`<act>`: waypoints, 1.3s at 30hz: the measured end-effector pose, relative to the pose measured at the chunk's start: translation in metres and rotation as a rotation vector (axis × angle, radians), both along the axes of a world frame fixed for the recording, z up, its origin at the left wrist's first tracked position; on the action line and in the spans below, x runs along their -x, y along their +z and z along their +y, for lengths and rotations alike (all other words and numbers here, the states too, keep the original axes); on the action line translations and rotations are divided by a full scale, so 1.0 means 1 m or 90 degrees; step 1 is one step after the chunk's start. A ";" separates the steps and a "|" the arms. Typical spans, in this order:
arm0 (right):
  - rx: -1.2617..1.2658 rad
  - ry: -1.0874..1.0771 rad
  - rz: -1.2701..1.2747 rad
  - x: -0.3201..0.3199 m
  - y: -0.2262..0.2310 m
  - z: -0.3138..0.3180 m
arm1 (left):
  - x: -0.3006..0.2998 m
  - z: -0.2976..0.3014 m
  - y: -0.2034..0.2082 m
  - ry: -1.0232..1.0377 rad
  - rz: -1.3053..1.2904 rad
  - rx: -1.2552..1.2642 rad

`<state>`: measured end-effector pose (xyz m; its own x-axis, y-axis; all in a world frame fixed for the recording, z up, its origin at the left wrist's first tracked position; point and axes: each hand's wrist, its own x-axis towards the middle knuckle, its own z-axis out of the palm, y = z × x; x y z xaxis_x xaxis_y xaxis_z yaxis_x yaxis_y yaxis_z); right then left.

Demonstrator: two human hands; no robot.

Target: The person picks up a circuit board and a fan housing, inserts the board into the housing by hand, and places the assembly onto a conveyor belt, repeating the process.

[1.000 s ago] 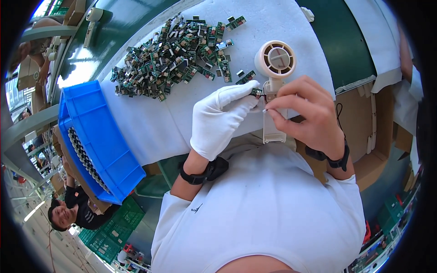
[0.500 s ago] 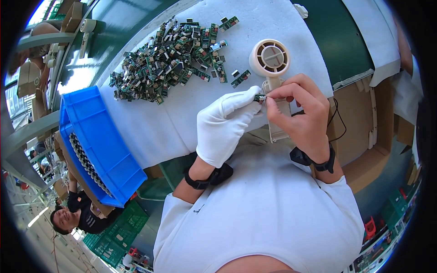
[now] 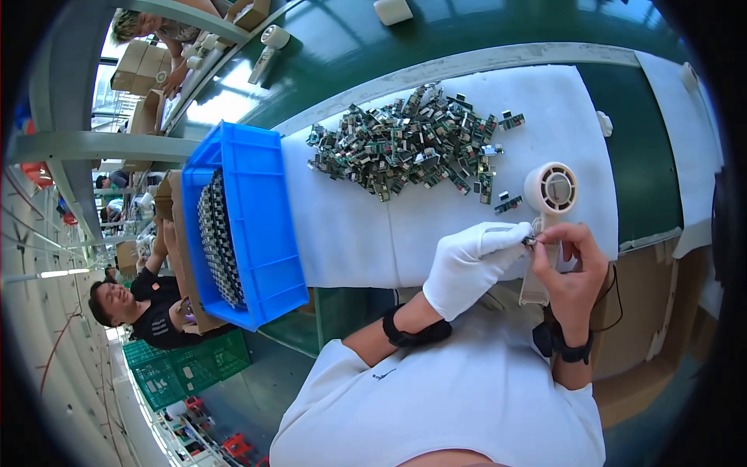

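My left hand, in a white glove, pinches a small green circuit board between thumb and fingers. From the other side my bare right hand closes thumb and forefinger on the board's right end; the fingertips partly hide it. Right under both hands lies a cream handheld fan, its round grille toward the far side and its handle toward me. A loose board rests on the white mat just left of the fan head.
A large heap of circuit boards covers the far middle of the white mat. At left stands a blue bin with rows of small black-and-white parts. A cardboard box sits below right. Another person works beyond the bin.
The view has swung left, so the table, fan and hands appear farther right and lower. Both hands still hold the circuit board over the fan.
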<state>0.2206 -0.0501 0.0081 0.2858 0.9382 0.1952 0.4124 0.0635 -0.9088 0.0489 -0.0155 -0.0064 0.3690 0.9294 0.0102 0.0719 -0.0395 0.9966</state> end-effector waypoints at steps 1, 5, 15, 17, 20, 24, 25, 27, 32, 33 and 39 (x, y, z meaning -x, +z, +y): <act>0.019 -0.009 0.005 -0.001 0.000 -0.005 | -0.001 0.000 0.002 0.006 0.006 0.007; 0.007 -0.050 0.003 0.008 -0.004 0.004 | 0.002 0.006 0.001 0.013 0.039 -0.021; -0.002 -0.036 0.170 0.014 -0.009 -0.003 | -0.004 -0.004 -0.010 0.089 0.087 -0.225; 0.006 -0.044 0.194 0.017 -0.010 -0.006 | -0.006 -0.010 -0.012 0.115 0.130 -0.281; 0.018 -0.060 0.242 0.021 -0.013 -0.008 | -0.010 -0.015 -0.013 0.138 0.153 -0.329; 0.038 -0.069 0.282 0.014 -0.019 -0.006 | -0.021 -0.012 -0.016 0.131 0.169 -0.359; 0.035 -0.060 0.278 0.014 -0.017 -0.005 | -0.021 -0.011 -0.014 0.124 0.169 -0.364; 0.027 -0.041 0.267 0.013 -0.011 -0.002 | -0.022 -0.007 -0.010 0.128 0.179 -0.379; -0.015 0.011 0.151 0.004 0.000 0.008 | -0.008 0.000 0.005 0.068 0.249 -0.424; -0.063 0.008 0.025 -0.006 0.005 0.006 | -0.004 0.006 0.009 0.025 0.259 -0.432; -0.110 0.241 -0.284 -0.037 0.049 0.060 | 0.009 0.023 0.034 0.000 0.384 -0.469</act>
